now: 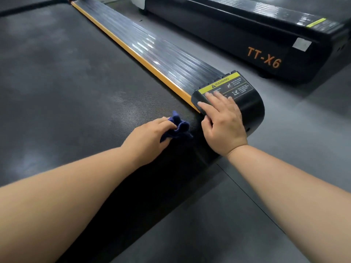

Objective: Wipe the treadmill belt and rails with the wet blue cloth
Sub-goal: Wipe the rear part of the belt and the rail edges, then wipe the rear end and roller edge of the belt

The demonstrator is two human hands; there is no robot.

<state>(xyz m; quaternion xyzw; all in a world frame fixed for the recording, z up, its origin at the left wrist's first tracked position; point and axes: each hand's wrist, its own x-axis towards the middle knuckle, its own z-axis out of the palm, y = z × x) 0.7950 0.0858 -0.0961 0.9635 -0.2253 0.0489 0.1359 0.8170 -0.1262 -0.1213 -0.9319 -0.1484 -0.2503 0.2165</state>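
Left hand (pixel 150 134) grips bunched blue cloth (pixel 177 129) on belt (pixel 66 82). Just right of it, right hand (pixel 222 122) rests flat, fingers relaxed, on rail end cap (pixel 248 103).

Grey floor (pixel 294 120) w/ a thin seam, soft light glare; 2nd black treadmill (pixel 228 31) marked TT-X6, upper right

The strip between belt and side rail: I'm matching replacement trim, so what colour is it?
The strip is plain orange-yellow; it shows best in the head view.

Dim, even overhead light; white glare streaks the ribbed rail (pixel 152 48); edges bow from wide-angle distortion, detail soft
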